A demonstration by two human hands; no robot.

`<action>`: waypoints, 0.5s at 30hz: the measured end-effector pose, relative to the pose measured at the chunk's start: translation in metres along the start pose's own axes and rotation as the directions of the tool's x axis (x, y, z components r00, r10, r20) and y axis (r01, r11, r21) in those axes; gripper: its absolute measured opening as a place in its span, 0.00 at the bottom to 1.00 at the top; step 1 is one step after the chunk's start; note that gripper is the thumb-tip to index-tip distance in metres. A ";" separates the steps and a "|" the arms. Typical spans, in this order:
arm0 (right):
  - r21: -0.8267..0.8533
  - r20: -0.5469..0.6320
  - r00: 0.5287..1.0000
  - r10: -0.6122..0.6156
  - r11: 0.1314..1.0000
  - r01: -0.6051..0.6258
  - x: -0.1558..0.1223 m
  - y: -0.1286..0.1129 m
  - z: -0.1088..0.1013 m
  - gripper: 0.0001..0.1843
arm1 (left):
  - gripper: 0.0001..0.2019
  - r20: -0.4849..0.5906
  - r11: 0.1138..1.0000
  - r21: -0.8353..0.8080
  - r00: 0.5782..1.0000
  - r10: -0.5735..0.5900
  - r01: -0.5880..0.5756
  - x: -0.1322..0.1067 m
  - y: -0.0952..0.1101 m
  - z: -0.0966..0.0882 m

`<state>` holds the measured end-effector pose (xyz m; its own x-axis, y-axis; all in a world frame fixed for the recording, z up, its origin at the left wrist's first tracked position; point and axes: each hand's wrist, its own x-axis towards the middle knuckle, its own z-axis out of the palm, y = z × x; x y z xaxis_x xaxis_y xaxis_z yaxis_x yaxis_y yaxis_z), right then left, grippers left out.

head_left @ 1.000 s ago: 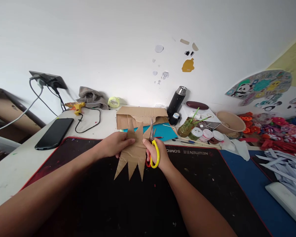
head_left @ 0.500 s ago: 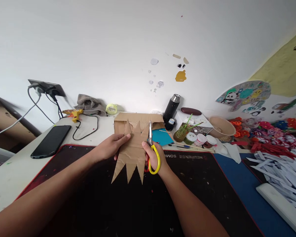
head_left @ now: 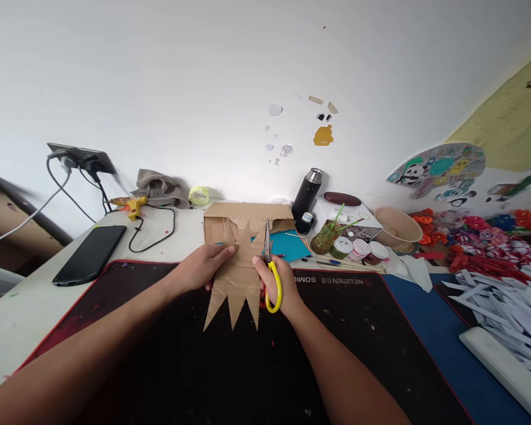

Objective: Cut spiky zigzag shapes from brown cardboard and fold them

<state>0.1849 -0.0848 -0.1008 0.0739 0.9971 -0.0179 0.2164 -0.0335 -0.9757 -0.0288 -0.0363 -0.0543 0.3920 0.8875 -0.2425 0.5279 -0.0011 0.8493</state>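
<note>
My left hand [head_left: 202, 267] pinches the left edge of a spiky brown cardboard cutout [head_left: 238, 277], holding it up over the black desk mat [head_left: 230, 366]. My right hand [head_left: 278, 282] grips yellow-handled scissors [head_left: 271, 274], fingers through the loops. The blades point up and sit against the right edge of the cutout near its top points. Both hands are closed round what they hold.
Behind the hands lie a flat cardboard piece [head_left: 248, 216] and a teal sheet [head_left: 289, 245]. A black flask [head_left: 307, 193], paint jars [head_left: 354, 248] and a bowl [head_left: 396, 227] stand to the right. A phone [head_left: 89, 254] and glue gun [head_left: 133, 205] lie left. White paper strips [head_left: 504, 301] pile at far right.
The scissor handles have closed together, and the blades have drawn in against the cutout's right edge. The left hand keeps its hold; the view has barely shifted.
</note>
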 end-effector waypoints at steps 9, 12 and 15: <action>-0.101 -0.029 1.000 -0.006 0.995 0.003 0.001 0.004 -0.001 0.23 | 0.30 -0.020 0.998 0.064 1.000 -0.017 0.018 0.004 -0.007 0.005; -0.132 -0.033 0.999 -0.010 0.991 0.005 0.001 0.003 -0.001 0.24 | 0.28 -0.059 0.994 0.108 0.998 -0.008 0.014 0.004 -0.006 0.008; -0.113 -0.021 1.000 0.002 0.994 -0.004 0.001 0.003 0.000 0.25 | 0.27 -0.081 0.993 0.117 0.997 -0.013 0.022 0.004 -0.005 0.008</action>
<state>0.1859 -0.0835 -0.1034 0.0950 0.9954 -0.0148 0.3244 -0.0450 -0.9449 -0.0237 -0.0366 -0.0629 0.3230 0.9217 -0.2147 0.6211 -0.0353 0.7829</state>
